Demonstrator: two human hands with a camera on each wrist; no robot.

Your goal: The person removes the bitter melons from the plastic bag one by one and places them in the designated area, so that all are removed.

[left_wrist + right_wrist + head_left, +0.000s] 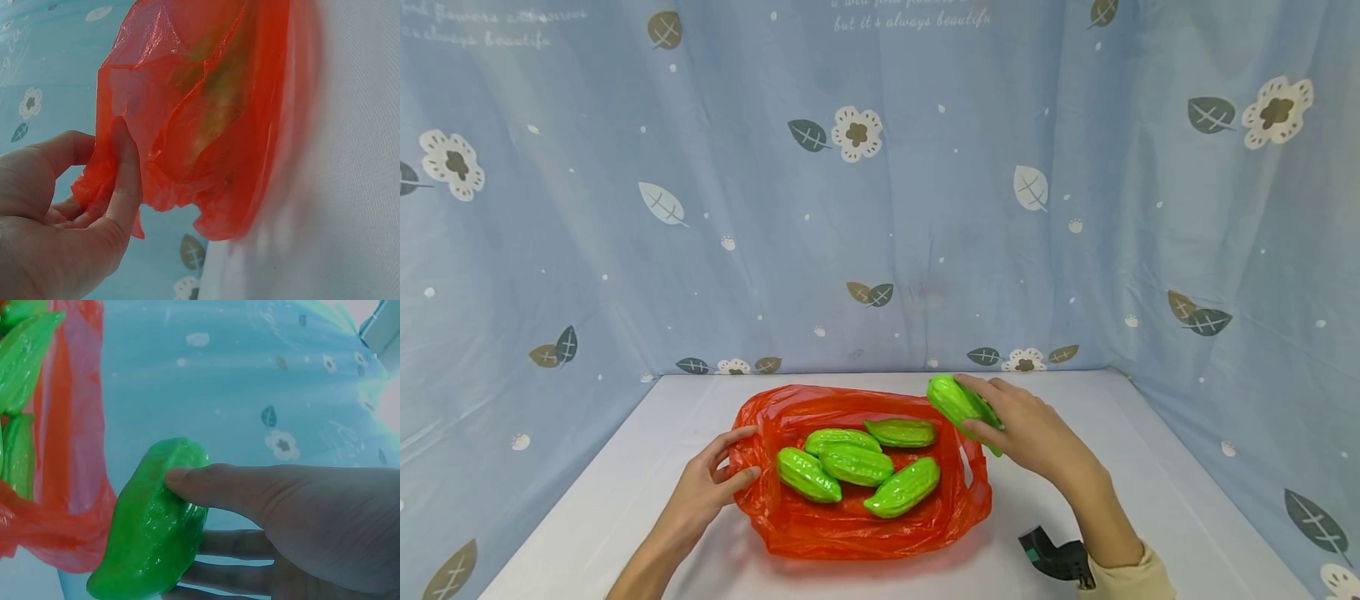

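My right hand (1033, 427) grips a glossy green bitter melon (957, 402) over the right rim of an open red plastic bag (835, 540). In the right wrist view, the thumb lies across the near face of this bitter melon (153, 525), with the fingers behind it. My left hand (702, 485) pinches the bag's left edge. The left wrist view has the thumb and fingers on the thin red plastic (187, 94), with a green shape showing faintly through it. Several more bitter melons lie inside the bag, including one (856, 464) in the middle and another (902, 487) toward the front right.
The bag lies on a white table (1067, 392). A blue curtain (925, 208) with leaf and flower prints surrounds its back and sides. On the right forearm is a black strap with a small device (1054, 557).
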